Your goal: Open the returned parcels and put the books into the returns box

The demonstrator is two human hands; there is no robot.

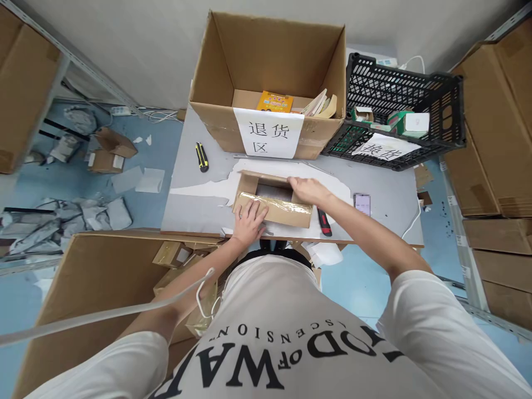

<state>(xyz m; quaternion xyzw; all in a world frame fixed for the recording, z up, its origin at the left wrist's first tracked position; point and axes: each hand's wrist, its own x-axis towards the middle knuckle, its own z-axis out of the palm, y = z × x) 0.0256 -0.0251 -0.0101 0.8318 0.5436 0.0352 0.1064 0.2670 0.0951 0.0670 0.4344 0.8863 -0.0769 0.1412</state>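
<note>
A small cardboard box (291, 215) sits on the table in front of me, its top partly opened and clear tape along the near flap. Fingers apart, my left hand (249, 221) rests on the near left part of the box. My right hand (310, 190) has its fingers closed on the box's upper right edge; the thumb side is partly hidden. Through the opening, a grey inner surface shows, and I cannot make out any contents. A red and black box cutter (323, 223) lies just right of the box, below my right forearm.
Behind stand a large carton (216, 124) holding books and a black plastic crate (440, 138) with small boxes. A yellow and black cutter (201, 157) lies left, a phone (362, 204) right. A big carton (54, 310) with parcels is at lower left; shelves flank both sides.
</note>
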